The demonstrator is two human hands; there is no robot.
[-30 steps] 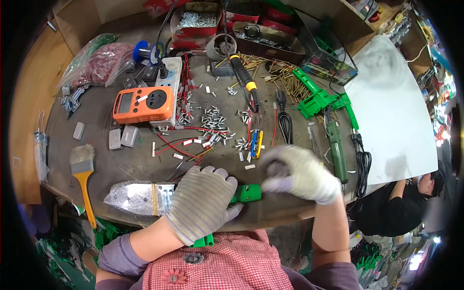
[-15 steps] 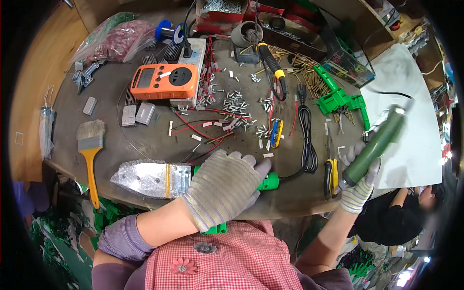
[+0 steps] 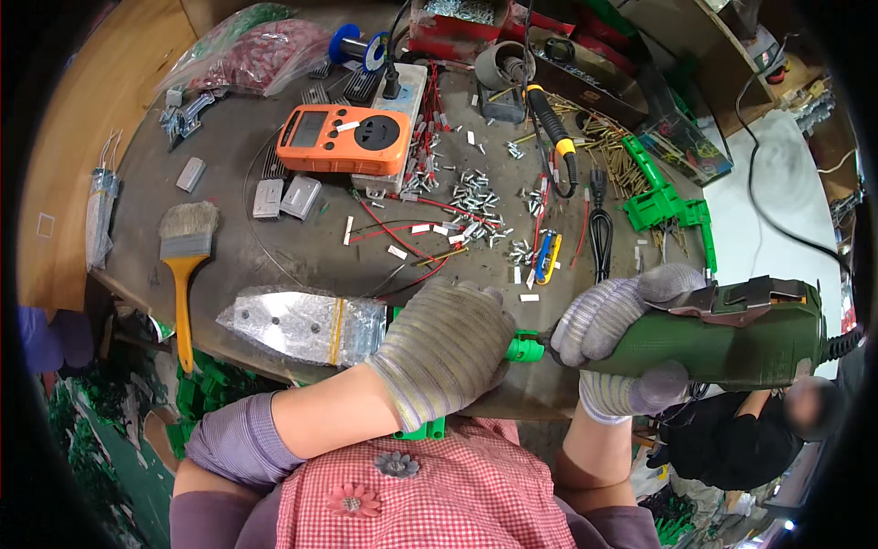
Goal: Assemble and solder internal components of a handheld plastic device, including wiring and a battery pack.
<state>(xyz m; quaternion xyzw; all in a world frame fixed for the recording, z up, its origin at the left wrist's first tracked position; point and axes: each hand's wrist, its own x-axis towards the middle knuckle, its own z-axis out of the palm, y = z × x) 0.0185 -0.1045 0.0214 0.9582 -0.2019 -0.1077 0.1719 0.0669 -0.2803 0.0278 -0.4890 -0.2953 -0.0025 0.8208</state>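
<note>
My left hand (image 3: 448, 348), in a striped grey glove, is wrapped round the green plastic handle (image 3: 525, 347) of a tool at the table's front edge. From the left side of that hand sticks the tool's flat, pointed metal plate (image 3: 283, 325), covered in clear bubble wrap with a yellow band round it. In my gloved right hand (image 3: 604, 320) lies a dark green corded electric screwdriver (image 3: 732, 343). It is held almost level, its front end pointing left, close to the handle's right end. My fingers hide the bit, so I cannot tell whether it touches.
Beyond my hands lie loose screws (image 3: 476, 194), red wires and an orange meter (image 3: 346, 139). A brush (image 3: 186, 265) rests at left. Behind the right hand are a coiled black cord (image 3: 599, 233) and a green plastic part (image 3: 663, 206). A soldering iron (image 3: 551, 128) hangs at the back.
My right hand has brought the electric screwdriver left and turned it from a steep slant to nearly level, front end at the handle. The left hand keeps its hold. The whole view has shifted slightly.
</note>
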